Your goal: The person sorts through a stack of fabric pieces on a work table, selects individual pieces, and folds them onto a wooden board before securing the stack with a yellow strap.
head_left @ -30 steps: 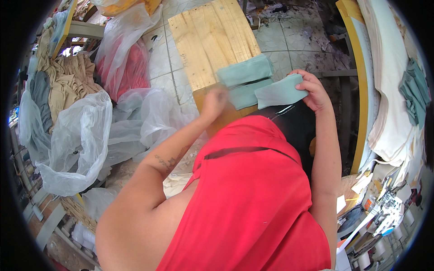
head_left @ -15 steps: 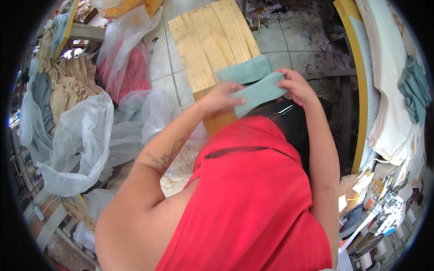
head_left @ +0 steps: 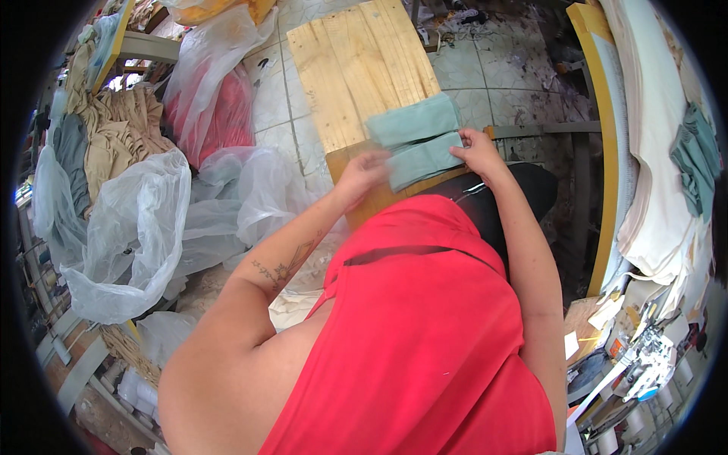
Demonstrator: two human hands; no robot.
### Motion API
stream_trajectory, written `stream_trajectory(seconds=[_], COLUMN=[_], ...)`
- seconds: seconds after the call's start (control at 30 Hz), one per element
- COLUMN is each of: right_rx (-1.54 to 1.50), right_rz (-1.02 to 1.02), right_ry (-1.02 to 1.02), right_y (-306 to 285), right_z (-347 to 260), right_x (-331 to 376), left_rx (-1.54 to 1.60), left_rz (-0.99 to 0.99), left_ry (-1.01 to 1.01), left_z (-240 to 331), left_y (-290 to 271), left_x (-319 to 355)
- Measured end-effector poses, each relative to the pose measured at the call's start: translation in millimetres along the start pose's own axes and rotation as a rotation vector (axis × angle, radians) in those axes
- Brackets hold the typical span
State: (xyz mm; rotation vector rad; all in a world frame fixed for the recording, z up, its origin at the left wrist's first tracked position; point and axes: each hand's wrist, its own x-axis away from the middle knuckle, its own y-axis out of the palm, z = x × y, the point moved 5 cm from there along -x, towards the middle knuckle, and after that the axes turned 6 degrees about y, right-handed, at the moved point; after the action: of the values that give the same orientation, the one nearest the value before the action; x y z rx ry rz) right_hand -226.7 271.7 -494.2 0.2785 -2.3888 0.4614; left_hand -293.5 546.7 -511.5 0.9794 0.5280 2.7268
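Green cloth lies on the wooden surface, edge pinched in my right fingers; left fingers blurred, whether apart unclear.

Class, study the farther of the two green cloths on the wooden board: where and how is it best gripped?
Probably pinch the farther green cloth by its right end, coming from the person's right: it lies flat and lengthwise across the wooden board, and that end seems to overhang the edge, while its left end rests on wood.
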Motion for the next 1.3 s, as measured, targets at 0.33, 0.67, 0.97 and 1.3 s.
stream_trajectory(seconds=[0.33, 0.67, 0.97, 1.3], right_rx=[-0.151, -0.255, -0.407, -0.32], right_rz=[-0.079, -0.261, -0.213, -0.119], right_ry=[0.073, 0.035, 0.03, -0.054], right_y=[-4.3, -4.0, -7.2, -16.2], right_z=[-5.6, -7.2, -32.2, -60.1], right_x=[14.5, 24.7, 18.6, 7.9], left_rx=[-0.339, -0.322, 0.08, 0.162], left_rz=[0.03, -0.01, 0.055, 0.116], left_ry=[0.051, -0.076, -0.003, 0.058], left_z=[17.5, 14.2, 41.9, 57.0], left_y=[8.2, -1.7, 5.1, -1.2], left_x=[-0.1, 13.7, 9.5, -5.7])
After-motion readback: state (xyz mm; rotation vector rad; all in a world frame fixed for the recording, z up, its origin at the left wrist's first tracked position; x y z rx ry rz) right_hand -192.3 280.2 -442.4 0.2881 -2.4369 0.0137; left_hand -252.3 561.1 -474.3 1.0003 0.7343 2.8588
